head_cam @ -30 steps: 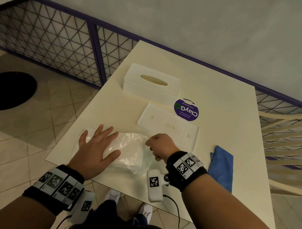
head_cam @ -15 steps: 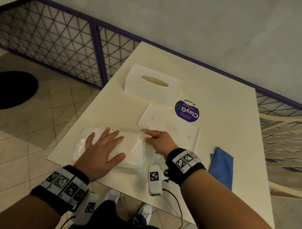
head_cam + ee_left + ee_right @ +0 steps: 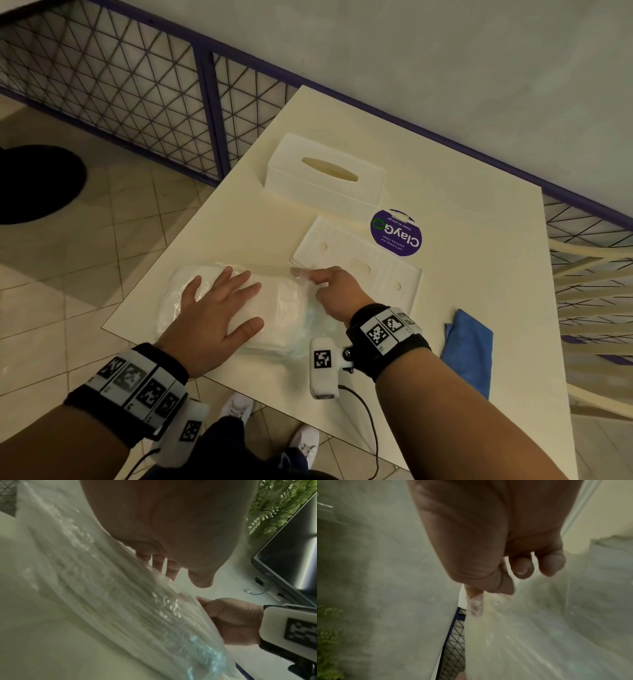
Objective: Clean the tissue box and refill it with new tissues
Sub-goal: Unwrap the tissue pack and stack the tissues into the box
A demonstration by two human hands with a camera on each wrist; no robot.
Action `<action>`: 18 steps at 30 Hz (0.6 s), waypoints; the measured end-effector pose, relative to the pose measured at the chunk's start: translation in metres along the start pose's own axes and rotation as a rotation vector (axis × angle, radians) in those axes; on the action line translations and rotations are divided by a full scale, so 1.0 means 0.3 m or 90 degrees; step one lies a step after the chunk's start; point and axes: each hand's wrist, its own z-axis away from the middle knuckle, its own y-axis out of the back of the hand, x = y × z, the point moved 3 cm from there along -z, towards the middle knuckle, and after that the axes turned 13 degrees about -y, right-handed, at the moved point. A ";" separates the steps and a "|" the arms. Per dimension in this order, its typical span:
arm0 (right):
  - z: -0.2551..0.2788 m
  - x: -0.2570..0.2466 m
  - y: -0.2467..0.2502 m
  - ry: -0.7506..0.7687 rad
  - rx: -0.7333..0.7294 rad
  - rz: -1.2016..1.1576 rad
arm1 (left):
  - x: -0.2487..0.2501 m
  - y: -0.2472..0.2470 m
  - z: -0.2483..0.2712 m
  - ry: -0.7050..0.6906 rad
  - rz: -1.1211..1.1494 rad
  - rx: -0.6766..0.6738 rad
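A pack of white tissues in clear plastic wrap lies near the table's front left corner. My left hand presses flat on it with straight, spread fingers. My right hand pinches the wrap's right end between thumb and forefinger and holds it stretched; the wrap fills the left wrist view. The white tissue box stands upside-up farther back, its oval slot empty. Its flat white base panel lies between box and hands.
A folded blue cloth lies at the front right of the cream table. A round purple sticker sign sits beside the box. A purple mesh fence borders the left and back; a cream chair stands at the right.
My right hand moved forward and slightly left, from a fist at the pack's near right end to pinching and pulling the wrap at its far right corner. The left hand stayed pressed on the pack.
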 end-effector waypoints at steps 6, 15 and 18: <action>-0.020 -0.008 -0.021 -0.006 0.030 0.147 | -0.004 -0.017 -0.004 0.000 -0.010 -0.040; -0.006 0.016 -0.034 -0.049 0.031 -0.100 | -0.014 -0.048 0.001 0.006 -0.053 -0.070; 0.003 0.037 -0.045 -0.127 -0.031 -0.166 | -0.012 -0.047 0.002 0.015 -0.064 -0.067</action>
